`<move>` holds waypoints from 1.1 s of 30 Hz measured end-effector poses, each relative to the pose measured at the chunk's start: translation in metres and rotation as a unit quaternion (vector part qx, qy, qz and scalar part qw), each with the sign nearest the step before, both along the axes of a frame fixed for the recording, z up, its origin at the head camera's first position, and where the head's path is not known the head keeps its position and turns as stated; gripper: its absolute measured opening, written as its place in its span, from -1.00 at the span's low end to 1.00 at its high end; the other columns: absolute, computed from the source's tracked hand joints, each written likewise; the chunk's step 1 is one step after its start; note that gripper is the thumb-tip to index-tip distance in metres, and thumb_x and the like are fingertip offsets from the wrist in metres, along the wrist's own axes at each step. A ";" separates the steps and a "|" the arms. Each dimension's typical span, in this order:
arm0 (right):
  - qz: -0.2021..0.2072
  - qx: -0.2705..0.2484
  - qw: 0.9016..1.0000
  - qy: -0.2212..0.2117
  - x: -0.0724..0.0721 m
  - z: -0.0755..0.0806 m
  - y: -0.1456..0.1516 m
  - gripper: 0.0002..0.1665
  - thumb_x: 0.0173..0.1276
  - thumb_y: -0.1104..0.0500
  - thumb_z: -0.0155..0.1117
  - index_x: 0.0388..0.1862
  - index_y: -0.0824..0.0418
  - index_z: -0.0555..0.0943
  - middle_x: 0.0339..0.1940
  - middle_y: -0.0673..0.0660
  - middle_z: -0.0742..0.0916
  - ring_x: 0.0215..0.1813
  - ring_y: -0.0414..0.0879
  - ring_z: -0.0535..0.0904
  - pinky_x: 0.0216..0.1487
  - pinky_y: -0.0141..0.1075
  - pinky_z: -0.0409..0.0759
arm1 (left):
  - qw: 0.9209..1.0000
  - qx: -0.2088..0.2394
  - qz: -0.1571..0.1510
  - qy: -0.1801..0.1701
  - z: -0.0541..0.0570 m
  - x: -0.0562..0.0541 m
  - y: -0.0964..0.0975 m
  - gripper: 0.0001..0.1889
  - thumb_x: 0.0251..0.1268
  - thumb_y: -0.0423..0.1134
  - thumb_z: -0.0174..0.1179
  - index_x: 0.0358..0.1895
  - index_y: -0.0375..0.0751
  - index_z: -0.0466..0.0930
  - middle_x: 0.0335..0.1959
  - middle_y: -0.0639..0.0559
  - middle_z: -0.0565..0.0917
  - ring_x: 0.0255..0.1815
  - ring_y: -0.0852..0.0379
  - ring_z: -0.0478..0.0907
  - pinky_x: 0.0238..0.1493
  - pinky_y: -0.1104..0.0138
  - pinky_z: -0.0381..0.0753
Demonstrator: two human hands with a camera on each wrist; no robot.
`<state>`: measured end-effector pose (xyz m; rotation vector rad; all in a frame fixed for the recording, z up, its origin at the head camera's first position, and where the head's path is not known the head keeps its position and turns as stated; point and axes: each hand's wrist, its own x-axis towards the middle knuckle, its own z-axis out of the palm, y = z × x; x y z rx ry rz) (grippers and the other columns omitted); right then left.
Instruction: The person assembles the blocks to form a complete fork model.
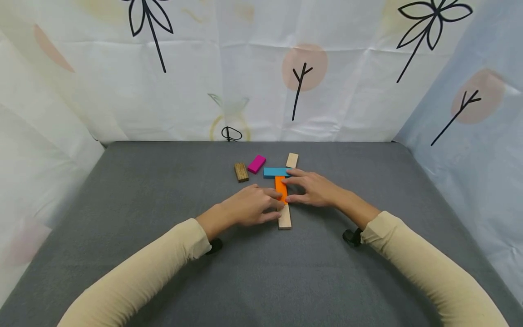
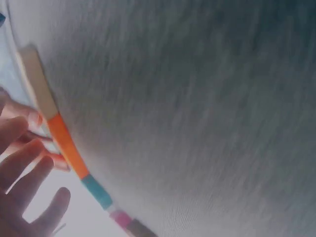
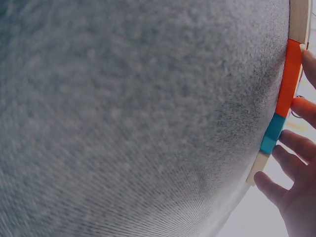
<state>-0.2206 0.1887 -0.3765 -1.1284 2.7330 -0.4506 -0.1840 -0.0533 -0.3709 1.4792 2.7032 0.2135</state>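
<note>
An orange block lies lengthwise between the two hands in the head view. A pale wooden block continues the line at its near end. Across its far end lies a blue block, with a second pale block beyond. My left hand hovers at the left, its loosely bent fingers overlapping the orange and near pale blocks; the left wrist view shows these fingers spread. From the right, my right hand rests its fingertips along the orange and blue blocks, fingers extended and spread.
A magenta block and a dark brown wood-grain block lie left of the blue one. Grey cloth covers the table. A printed white curtain hangs behind and along both sides.
</note>
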 end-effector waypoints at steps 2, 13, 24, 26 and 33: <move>-0.002 -0.002 1.000 -0.001 0.000 0.000 0.000 -0.33 0.38 -0.11 0.33 0.35 0.22 0.53 0.52 0.31 0.34 0.41 0.25 0.40 0.31 0.16 0.38 | 1.000 0.008 0.013 0.014 0.002 -0.007 -0.003 -0.62 0.49 0.03 0.13 0.19 -0.03 0.68 0.27 -0.04 0.60 0.28 0.03 0.53 0.22 -0.05 0.49; -0.021 0.004 1.000 -0.016 -0.001 0.001 0.000 -0.31 0.36 -0.15 0.35 0.35 0.16 0.54 0.53 0.26 0.34 0.45 0.23 0.34 0.35 0.17 0.33 | 0.986 -0.037 0.165 0.006 0.010 -0.067 -0.029 -0.52 0.43 -0.07 0.21 0.35 -0.12 0.54 0.35 -0.10 0.52 0.39 -0.07 0.41 0.28 -0.08 0.41; -0.017 0.001 1.000 -0.020 0.000 0.003 -0.002 -0.32 0.36 -0.12 0.36 0.35 0.18 0.54 0.53 0.27 0.34 0.48 0.22 0.31 0.35 0.17 0.32 | 0.975 -0.066 0.210 -0.040 0.006 -0.084 -0.035 -0.56 0.52 -0.21 0.11 0.40 -0.09 0.47 0.42 -0.13 0.43 0.40 -0.13 0.38 0.30 0.00 0.42; -0.018 0.003 1.000 -0.020 0.000 0.002 -0.002 -0.32 0.36 -0.12 0.35 0.35 0.18 0.54 0.53 0.26 0.34 0.48 0.22 0.30 0.36 0.17 0.31 | 0.974 -0.057 0.214 -0.045 0.005 -0.086 -0.036 -0.58 0.52 -0.24 0.10 0.38 -0.09 0.50 0.39 -0.13 0.47 0.33 -0.13 0.44 0.24 0.03 0.47; -0.021 0.007 1.000 -0.021 -0.001 0.001 -0.002 -0.32 0.37 -0.14 0.34 0.36 0.16 0.54 0.54 0.24 0.33 0.49 0.21 0.29 0.36 0.18 0.31 | 0.975 -0.013 0.215 -0.059 0.000 -0.092 -0.035 -0.64 0.47 -0.35 0.13 0.27 -0.14 0.60 0.16 -0.16 0.64 0.08 -0.06 0.55 0.10 0.11 0.53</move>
